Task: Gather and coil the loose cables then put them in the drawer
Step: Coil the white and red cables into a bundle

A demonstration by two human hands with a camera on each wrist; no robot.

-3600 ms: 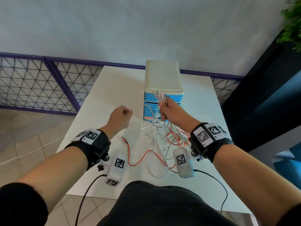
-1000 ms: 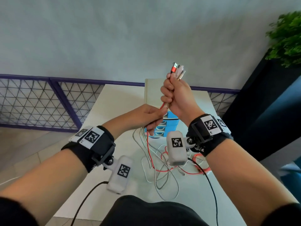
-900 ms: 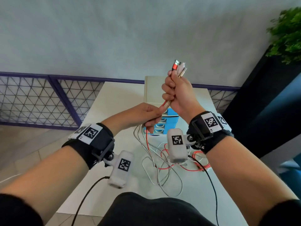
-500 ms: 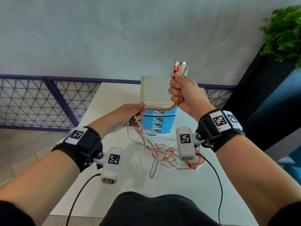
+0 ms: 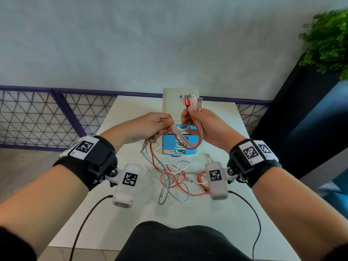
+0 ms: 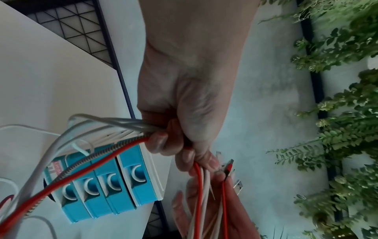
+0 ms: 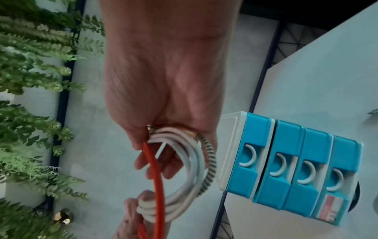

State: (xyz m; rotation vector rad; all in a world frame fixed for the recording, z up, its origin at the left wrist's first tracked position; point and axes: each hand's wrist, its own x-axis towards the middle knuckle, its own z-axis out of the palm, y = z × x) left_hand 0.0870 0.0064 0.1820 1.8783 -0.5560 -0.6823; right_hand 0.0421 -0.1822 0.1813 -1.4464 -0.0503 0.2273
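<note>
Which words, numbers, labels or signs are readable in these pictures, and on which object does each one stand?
No text can be read with confidence.
Red and white label on the bottom of the blue drawer unit: printed characters, too blurred to read.
Square black-and-white markers on the wristbands and wrist cameras: coded patterns, no words.

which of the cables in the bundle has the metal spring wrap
The braided silver cable, outermost in the loop the right hand holds; it has a dark-and-light spiral sheath, while the red and white ones are smooth.

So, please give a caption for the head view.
Both hands, left and right, loop cables before blue drawers.
</note>
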